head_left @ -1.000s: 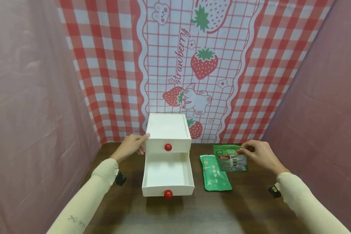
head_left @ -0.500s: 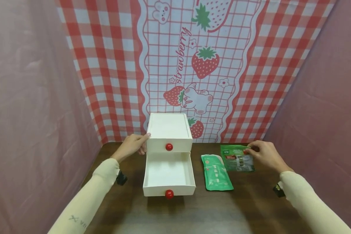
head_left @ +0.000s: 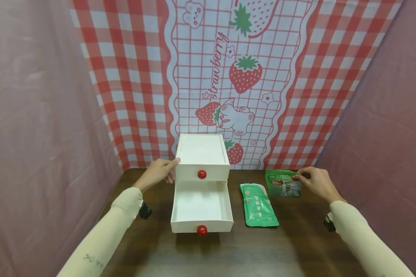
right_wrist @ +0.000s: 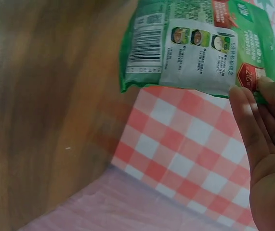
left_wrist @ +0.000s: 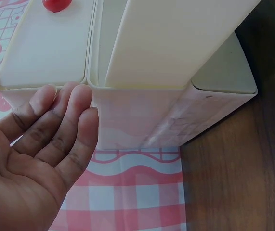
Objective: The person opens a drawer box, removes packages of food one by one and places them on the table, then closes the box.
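My left hand [head_left: 158, 171] rests against the left side of a small white chest of drawers [head_left: 202, 148], thumb at its top edge. In the left wrist view, the fingers [left_wrist: 62, 127] are loosely bent, with their tips right at the side wall. The lower drawer [head_left: 201, 204] is pulled out and has nothing in it; the upper one is closed. My right hand [head_left: 317, 184] pinches the corner of a green food packet [head_left: 283, 184] between thumb and fingers. A barcode and small food pictures show on the packet [right_wrist: 200, 48] in the right wrist view.
A second, brighter green packet [head_left: 260, 206] lies flat on the brown wooden table [head_left: 208, 257], between the chest and the held packet. Red knobs stick out from both drawers. Behind hangs a red-checked strawberry cloth [head_left: 124, 77], and pink curtains [head_left: 378, 127] flank both sides.
My right hand has carried the food packet rightward, away from overlapping the flat packet, and it now tilts up slightly. The left hand stays at the chest. The view has shifted a little.
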`<state>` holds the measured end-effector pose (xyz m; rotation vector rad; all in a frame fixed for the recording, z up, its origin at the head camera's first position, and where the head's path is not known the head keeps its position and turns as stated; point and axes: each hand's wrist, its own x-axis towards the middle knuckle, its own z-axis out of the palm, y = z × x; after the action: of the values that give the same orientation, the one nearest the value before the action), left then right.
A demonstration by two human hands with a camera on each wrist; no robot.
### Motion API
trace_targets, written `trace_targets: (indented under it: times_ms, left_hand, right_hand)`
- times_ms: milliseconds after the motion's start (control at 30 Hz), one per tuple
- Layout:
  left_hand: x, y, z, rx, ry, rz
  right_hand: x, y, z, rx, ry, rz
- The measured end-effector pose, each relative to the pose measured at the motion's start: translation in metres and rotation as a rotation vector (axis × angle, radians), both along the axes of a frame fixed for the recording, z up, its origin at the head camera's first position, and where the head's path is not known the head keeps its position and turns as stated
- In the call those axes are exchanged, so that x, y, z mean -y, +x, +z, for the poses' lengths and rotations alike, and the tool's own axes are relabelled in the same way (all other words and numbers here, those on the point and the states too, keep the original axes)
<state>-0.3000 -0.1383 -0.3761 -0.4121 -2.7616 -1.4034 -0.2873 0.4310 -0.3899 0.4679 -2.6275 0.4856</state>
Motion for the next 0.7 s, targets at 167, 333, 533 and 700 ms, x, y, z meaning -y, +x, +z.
trace_targets:
  times_ms: [167,333,533,700]
  left_hand:
    - [-0.001,-0.001,0.000,-0.001,0.006,-0.010]
    - [-0.002,-0.002,0.000,-0.002,0.007,-0.009]
    - [0.000,-0.002,-0.001,0.002,0.006,0.006]
    - [0.000,-0.002,-0.001,0.008,0.001,0.003]
  right_hand:
    - [-0.007,0.001,-0.012,0.008,0.010,-0.014]
    - [-0.014,0.004,-0.019,0.043,-0.012,-0.026]
    - [-0.027,0.005,-0.027,0.072,0.041,-0.003]
    - [-0.038,0.008,-0.038,0.098,0.097,0.017]
